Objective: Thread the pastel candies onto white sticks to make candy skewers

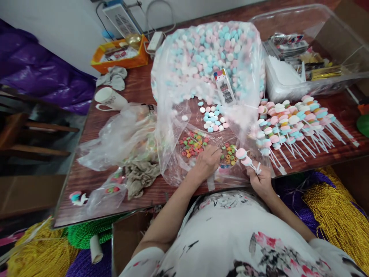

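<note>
A brown wooden table [138,88] carries the work. Across its middle lies a large clear plastic bag [173,115], its far end heaped with pink, blue and white marshmallows [207,50]. To the right a clear plastic bin [331,23] stands behind a spread pile of finished skewers [296,119], sticks pointing toward the person. Inside the bag's near mouth sits a scatter of coloured cereal rings [193,145]. The left hand [206,163] rests among these rings, fingers curled down onto them; whether it pinches one cannot be told. The right hand [261,179], just right of the bag, pinches the white stick of a skewer [243,157] bearing two pink marshmallows, tilted up-left.
</note>
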Available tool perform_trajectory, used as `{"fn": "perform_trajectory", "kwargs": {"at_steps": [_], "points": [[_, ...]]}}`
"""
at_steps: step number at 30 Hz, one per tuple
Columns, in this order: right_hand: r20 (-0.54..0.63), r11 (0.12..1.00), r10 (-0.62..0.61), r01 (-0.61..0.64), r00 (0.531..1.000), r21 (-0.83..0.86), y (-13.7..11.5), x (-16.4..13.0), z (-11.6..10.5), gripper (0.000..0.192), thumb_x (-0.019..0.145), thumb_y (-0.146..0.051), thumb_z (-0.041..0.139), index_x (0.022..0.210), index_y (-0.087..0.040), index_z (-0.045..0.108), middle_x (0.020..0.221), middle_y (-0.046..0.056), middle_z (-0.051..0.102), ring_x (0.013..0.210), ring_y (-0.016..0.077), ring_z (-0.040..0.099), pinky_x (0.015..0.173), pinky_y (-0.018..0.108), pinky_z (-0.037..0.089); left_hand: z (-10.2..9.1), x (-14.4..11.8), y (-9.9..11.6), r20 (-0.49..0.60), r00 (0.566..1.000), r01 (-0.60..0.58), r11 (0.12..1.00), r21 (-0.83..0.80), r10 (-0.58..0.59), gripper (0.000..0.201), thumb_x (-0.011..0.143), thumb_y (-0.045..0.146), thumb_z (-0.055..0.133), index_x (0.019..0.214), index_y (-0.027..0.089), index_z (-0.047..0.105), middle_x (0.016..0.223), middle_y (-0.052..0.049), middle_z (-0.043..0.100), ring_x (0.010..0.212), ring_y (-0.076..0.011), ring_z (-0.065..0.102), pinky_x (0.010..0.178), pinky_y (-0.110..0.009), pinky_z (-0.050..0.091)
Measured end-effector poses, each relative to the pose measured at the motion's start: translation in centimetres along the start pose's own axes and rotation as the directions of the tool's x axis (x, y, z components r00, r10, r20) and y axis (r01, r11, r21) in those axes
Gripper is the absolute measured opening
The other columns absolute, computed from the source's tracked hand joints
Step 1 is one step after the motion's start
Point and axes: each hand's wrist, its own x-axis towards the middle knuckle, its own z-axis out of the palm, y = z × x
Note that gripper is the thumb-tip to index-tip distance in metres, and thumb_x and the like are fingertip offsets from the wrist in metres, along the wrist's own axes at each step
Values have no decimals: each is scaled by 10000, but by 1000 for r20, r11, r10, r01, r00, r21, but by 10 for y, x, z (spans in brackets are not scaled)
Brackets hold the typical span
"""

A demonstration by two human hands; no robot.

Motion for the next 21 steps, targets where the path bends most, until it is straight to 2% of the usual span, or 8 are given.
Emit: {"fn": "perform_trajectory", "kwargs": {"at_steps": [3,5,6,8,11,13,16,21], "points": [[7,1000,-17,17,1000,-20,0,0,0,176,882,-104,511,793,-189,637,638,5,580,579,145,553,622,271,457,-1,-2,10,-78,995,32,965,-260,-54,159,902,223,544,880,167,692,835,-77,695,774,-163,614,756,-321,495],[12,999,-29,29,1000,-44,0,0,-1,170,869,-95,510,838,-182,653,664,16,613,600,153,583,624,270,473,-6,-1,21,-147,951,161,843,-513,-272,139,863,259,624,926,169,710,819,-54,706,724,-140,614,699,-288,497],[20,998,-39,40,999,-56,-1,0,-1,179,860,-89,506,868,-178,661,682,24,631,615,159,599,628,271,484,-10,-1,26,-134,900,232,718,-656,-414,167,838,283,662,952,174,718,818,-41,709,689,-126,606,657,-268,493],[44,994,-79,82,996,-77,-3,0,-2,223,841,-76,492,931,-174,672,732,38,668,647,170,634,638,276,507,-18,0,34,16,779,308,360,-881,-627,243,774,330,735,965,181,735,799,-20,706,607,-97,576,565,-228,470],[92,977,-175,185,980,-109,-10,2,-2,314,816,-63,479,1032,-187,670,817,46,713,685,183,674,641,286,536,-30,0,37,304,685,289,-136,-947,-662,303,654,347,829,885,164,759,709,-9,685,523,-71,542,486,-192,435],[123,962,-230,244,965,-121,-17,4,-1,361,812,-60,483,1096,-201,654,858,45,731,710,190,694,645,295,553,-35,-3,35,384,657,233,-309,-922,-649,315,589,323,868,829,149,763,654,-8,669,514,-71,547,468,-177,424],[193,953,-255,280,947,-116,-26,6,3,407,806,-52,472,1153,-199,628,912,58,742,778,205,714,683,316,571,-36,-9,32,417,629,172,-406,-898,-656,311,553,292,887,795,144,757,638,-7,672,511,-70,554,456,-165,418],[316,952,-184,249,931,-180,-32,5,9,436,729,-19,441,1088,-178,629,872,63,716,766,203,687,693,307,542,-31,-16,33,422,607,173,-406,-897,-673,315,558,292,888,798,149,742,642,1,680,480,-59,551,462,-167,437]]}}
